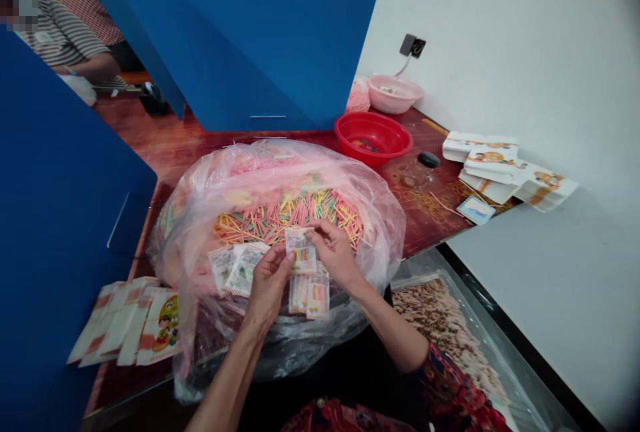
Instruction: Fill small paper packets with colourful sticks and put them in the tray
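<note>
A small clear printed packet (301, 253) with coloured sticks inside is held upright between my two hands. My left hand (271, 271) pinches its lower left edge. At the packet's top right, the fingers of my right hand (334, 251) are closed on it. Below it lie filled packets (309, 295), and flat printed packets (243, 268) lie to the left of my left hand. All of this is over a large clear plastic bag (370, 195), open at the top. Inside the bag is a heap of thin pink, yellow and green sticks (280, 215).
Stacks of printed packaging (133, 322) lie at left; more printed packaging (500, 165) is at right. A red basin (373, 135), a pink basin (395, 93), a lidded jar (419, 171) and rubber bands (425, 204) sit behind. Blue partitions (250, 32) stand around; a person (75, 32) sits beyond.
</note>
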A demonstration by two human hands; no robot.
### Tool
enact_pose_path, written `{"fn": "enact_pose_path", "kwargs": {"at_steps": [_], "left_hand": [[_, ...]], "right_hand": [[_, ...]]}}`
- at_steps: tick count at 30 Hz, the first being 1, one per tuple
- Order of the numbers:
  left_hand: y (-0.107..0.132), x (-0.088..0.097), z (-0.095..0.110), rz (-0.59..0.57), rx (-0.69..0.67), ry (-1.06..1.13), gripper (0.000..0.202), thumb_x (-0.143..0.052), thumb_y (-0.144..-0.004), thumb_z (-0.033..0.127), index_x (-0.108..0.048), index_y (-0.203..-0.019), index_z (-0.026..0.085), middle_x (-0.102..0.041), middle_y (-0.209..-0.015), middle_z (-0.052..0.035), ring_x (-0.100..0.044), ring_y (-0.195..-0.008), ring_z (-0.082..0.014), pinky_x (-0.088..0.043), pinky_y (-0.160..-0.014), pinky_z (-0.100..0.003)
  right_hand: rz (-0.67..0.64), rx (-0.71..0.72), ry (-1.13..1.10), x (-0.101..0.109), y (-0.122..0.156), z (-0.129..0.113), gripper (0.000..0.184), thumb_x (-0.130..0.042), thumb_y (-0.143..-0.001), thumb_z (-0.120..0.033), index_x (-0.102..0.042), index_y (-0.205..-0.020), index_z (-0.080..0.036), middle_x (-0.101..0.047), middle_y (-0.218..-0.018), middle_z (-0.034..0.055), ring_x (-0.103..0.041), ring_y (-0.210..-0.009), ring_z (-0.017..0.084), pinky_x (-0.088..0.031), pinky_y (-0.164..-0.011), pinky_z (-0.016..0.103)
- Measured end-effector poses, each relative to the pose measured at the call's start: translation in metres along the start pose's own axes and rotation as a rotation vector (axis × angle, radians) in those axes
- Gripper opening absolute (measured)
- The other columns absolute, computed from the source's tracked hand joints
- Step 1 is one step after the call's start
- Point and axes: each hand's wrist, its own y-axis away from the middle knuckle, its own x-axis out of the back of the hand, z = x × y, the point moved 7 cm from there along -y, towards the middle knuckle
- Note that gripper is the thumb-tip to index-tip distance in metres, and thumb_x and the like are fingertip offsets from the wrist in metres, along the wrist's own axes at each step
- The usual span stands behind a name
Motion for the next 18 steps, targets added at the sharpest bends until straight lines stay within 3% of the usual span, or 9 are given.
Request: {"fn": "enact_pose_path", "kwargs": {"at_steps": [5, 9, 14, 18], "left_hand": [[-0.001, 0.006, 0.001, 0.057, 0.022, 0.043, 0.04, -0.091, -0.066, 0.04, -0.076, -0.096, 0.018, -0.079, -0.091, -0.0034, -0.071, -0.079, -0.0156, -0.057, -0.076, -0.027], [-0.002, 0.009, 0.004, 0.107, 0.001, 0.059, 0.038, -0.094, -0.06, 0.037, -0.077, -0.087, 0.017, -0.078, -0.086, -0.0014, -0.069, -0.077, -0.0126, -0.055, -0.073, -0.022], [-0.001, 0.005, 0.004, 0.117, 0.028, 0.094, 0.038, -0.094, -0.06, 0.038, -0.076, -0.086, 0.018, -0.078, -0.082, -0.0013, -0.07, -0.074, -0.0138, -0.055, -0.069, -0.023], [0.001, 0.0, 0.001, 0.096, 0.067, 0.094, 0.042, -0.092, -0.063, 0.041, -0.075, -0.093, 0.018, -0.078, -0.087, -0.002, -0.07, -0.074, -0.0142, -0.054, -0.07, -0.025]], "right_hand": [[0.08, 0.017, 0.025, 0.008, -0.001, 0.001, 0.011, -0.066, -0.086, -0.03, -0.07, -0.081, -0.021, -0.065, -0.08, 0.0014, -0.061, -0.079, 0.018, -0.047, -0.073, 0.031], [0.029, 0.047, 0.047, 0.006, 0.001, -0.008, 0.013, -0.065, -0.085, -0.029, -0.069, -0.075, -0.022, -0.065, -0.08, 0.0017, -0.06, -0.08, 0.019, -0.047, -0.076, 0.032], [0.075, -0.137, -0.092, 0.008, 0.001, 0.008, 0.017, -0.066, -0.083, -0.035, -0.065, -0.074, -0.021, -0.057, -0.068, -0.001, -0.053, -0.065, 0.015, -0.043, -0.061, 0.027], [0.107, -0.232, -0.165, 0.008, 0.002, 0.024, 0.019, -0.068, -0.081, -0.038, -0.063, -0.075, -0.02, -0.058, -0.068, -0.0018, -0.051, -0.062, 0.014, -0.042, -0.058, 0.025]]}}
